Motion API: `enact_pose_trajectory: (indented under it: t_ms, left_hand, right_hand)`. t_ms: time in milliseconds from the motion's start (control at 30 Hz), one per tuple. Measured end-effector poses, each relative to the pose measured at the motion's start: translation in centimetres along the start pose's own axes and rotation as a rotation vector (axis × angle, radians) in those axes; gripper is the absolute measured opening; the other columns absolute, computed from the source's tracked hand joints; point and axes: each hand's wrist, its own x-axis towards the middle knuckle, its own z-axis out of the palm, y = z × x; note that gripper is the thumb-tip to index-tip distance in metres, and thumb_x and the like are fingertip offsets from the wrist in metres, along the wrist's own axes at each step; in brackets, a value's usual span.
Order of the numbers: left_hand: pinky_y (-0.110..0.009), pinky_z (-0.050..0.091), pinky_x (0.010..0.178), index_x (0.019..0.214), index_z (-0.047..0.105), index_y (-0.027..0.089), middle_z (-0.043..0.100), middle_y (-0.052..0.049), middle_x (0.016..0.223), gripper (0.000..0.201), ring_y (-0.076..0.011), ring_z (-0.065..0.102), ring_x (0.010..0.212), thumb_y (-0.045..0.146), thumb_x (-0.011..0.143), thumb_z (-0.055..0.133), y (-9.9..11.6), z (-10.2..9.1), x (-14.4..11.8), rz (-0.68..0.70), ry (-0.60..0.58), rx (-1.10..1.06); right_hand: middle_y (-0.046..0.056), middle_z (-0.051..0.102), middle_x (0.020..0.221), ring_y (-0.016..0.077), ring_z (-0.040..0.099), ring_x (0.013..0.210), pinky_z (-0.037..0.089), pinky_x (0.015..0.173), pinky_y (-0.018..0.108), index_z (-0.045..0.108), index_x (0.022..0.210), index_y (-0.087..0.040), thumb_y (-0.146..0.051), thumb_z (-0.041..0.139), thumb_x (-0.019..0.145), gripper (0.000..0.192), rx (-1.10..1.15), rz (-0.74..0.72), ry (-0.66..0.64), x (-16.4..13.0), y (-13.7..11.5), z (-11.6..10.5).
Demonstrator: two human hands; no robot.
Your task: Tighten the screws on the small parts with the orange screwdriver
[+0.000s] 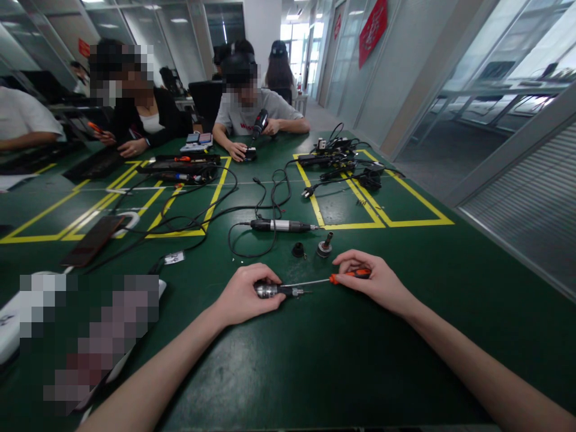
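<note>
Head: screwdriver (333,278) perhaps against silver-black tool (269,291)

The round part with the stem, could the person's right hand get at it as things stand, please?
Probably yes: nothing visible lies between the right hand and the round part, though that hand holds the screwdriver, which may hinder grasping.

The left hand (249,295) partly hides the metal tool (267,291), the right hand (378,278) the orange screwdriver handle (360,274).

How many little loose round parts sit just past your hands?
2: a black cap-like part and, to its right, a round part with a stem, near the right hand. Others may be hidden.
</note>
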Motion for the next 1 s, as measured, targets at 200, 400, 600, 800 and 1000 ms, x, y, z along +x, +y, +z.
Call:
enact_pose_trajectory:
  t_ms: [200,400,600,800,1000]
  left_hand:
    - [-0.026,0.052,0.07,0.087,0.075,0.018,0.075,-0.003,0.083,0.01,-0.0161,0.069,0.074,0.024,0.079,0.077,-0.02,0.02,0.0,0.006,0.007,-0.008]
    - [-0.026,0.051,0.069,0.087,0.075,0.018,0.075,-0.003,0.083,0.01,-0.0164,0.069,0.074,0.023,0.078,0.078,-0.04,-0.01,-0.04,0.001,0.0,0.013]
    - [-0.026,0.052,0.07,0.087,0.075,0.018,0.075,-0.003,0.083,0.01,-0.0168,0.069,0.074,0.025,0.079,0.077,-0.1,-0.01,-0.05,0.012,0.006,0.001]
    - [-0.026,0.052,0.07,0.087,0.075,0.018,0.075,-0.003,0.083,0.011,-0.0165,0.069,0.074,0.025,0.079,0.077,0.01,-0.01,-0.03,0.012,0.004,-0.008]
    - [-0.025,0.051,0.069,0.086,0.075,0.017,0.074,-0.003,0.082,0.01,-0.016,0.068,0.073,0.024,0.079,0.077,0.0,0.01,-0.03,0.008,0.012,-0.007]
  right_hand:
    - [0.001,0.066,0.061,0.0122,0.053,0.047,0.043,0.044,0.026,0.071,0.09,-0.018,-0.064,0.071,0.084,0.046,0.039,0.076,-0.071,-0.14,0.58,0.37]
    - [0.002,0.07,0.071,0.0136,0.059,0.055,0.049,0.049,0.026,0.073,0.092,-0.018,-0.057,0.081,0.077,0.042,0.035,0.045,-0.044,-0.04,0.64,0.18]
    - [0.004,0.073,0.079,0.0177,0.065,0.068,0.054,0.06,0.029,0.076,0.093,-0.02,-0.056,0.078,0.08,0.039,-0.035,-0.007,-0.058,-0.06,0.31,0.03]
    - [0.0,0.061,0.055,0.0126,0.051,0.046,0.041,0.045,0.026,0.073,0.084,-0.019,-0.063,0.06,0.092,0.047,-0.059,0.023,-0.077,-0.28,0.73,0.43]
    - [0.006,0.075,0.076,0.0164,0.063,0.06,0.052,0.057,0.03,0.074,0.091,-0.019,-0.058,0.08,0.078,0.041,0.014,0.031,-0.002,-0.06,0.16,0.24]
